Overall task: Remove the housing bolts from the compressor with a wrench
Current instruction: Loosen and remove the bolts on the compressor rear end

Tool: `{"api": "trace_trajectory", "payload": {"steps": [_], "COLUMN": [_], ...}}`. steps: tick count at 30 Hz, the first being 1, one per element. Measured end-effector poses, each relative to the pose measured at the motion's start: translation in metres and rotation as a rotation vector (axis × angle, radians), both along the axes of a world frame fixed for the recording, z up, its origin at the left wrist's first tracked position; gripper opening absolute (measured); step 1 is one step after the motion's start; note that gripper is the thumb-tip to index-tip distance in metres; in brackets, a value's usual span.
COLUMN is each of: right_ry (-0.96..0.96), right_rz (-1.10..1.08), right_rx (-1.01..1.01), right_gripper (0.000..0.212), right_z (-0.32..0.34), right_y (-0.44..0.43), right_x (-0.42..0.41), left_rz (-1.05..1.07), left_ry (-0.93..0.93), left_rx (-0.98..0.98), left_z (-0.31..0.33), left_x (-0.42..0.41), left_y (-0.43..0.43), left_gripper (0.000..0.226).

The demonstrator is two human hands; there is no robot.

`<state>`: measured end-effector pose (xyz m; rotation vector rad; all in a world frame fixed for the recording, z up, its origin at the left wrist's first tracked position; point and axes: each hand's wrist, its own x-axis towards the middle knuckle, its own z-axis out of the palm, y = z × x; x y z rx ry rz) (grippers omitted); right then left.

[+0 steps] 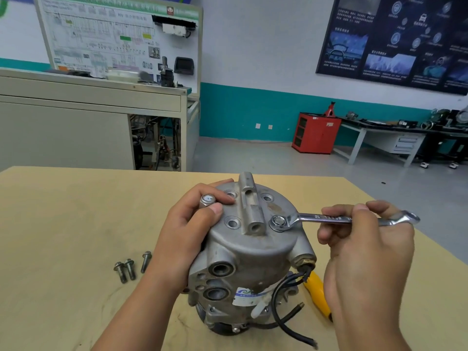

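Grip, right hand [364, 249]: fingers and thumb curled round the mid-shaft of the wrench [329, 218], open end set on the seated bolt [278, 220] at the right edge of the top face. Grip, left hand [187, 236]: thumb and fingers pinching a loose bolt [207, 199] by the head, palm draped over the left shoulder of the compressor [253, 254].

Compressor standing on end near the front middle of the table [63, 211], bolt face up. Judged heavy and rigid (cast metal, thick walls); unlikely to flex, likely to twist on the smooth tabletop under wrench load. Brace at the domed shoulder or the raised centre lug, never at the cables [278, 300] trailing from the lower right. Wrench judged stiff, thin and polished, so prone to slip off the flats; keep the open end fully seated and level. Bolts small, hard, apt to roll.

Three bolts [130, 268] lying on the table just left of the compressor; three open holes [232, 222] on the top face.

Not readable: shank of the loose bolt (covered by fingers, so clear of its hole or not, cannot tell), base of the compressor, most of the yellow-handled tool [317, 290] behind the body. Label text too blurred to make out.
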<state>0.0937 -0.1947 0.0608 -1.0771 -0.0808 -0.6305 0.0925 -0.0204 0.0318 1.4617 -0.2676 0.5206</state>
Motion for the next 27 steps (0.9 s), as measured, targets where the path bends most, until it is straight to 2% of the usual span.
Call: {"api": "trace_trajectory", "payload": {"steps": [5,7,10,13,17,21,24,27], "right_ry": [0.149,0.235,0.287,0.240,0.008,-0.134,-0.151,-0.062], "right_rz": [0.257,0.330,0.376,0.482,0.662,0.717,0.690,0.709], "right_rx": [-0.048,-0.230,-0.653,-0.929,-1.095,-1.382,-1.471,-1.382], "right_gripper": [0.013,0.010,0.008,0.008,0.009,0.013,0.023,0.033], "right_z": [0.003,0.009,0.023,0.039,0.060,0.075,0.080,0.084], "right_y": [-0.010,-0.012,-0.004,0.013,0.038,0.058,0.067,0.069], "right_x": [0.024,0.042,0.067,0.079,0.076,0.064,0.060,0.062], "left_rz": [-0.013,-0.035,-0.030,-0.017,-0.020,-0.024,-0.021,-0.024], "left_ry": [-0.010,-0.014,-0.005,-0.001,-0.014,-0.053,-0.063,-0.039], "left_rx": [0.006,-0.007,-0.012,-0.014,-0.011,0.005,0.024,0.020], "left_z": [-0.001,0.000,-0.001,-0.001,-0.001,-0.002,-0.002,-0.003], "left_x": [0.001,0.001,0.002,0.001,0.001,0.003,0.004,0.003], "left_y": [0.001,0.001,0.001,0.000,0.001,0.002,0.002,0.002], "left_gripper": [0.019,0.018,0.018,0.018,0.016,0.014,0.015,0.016]}}
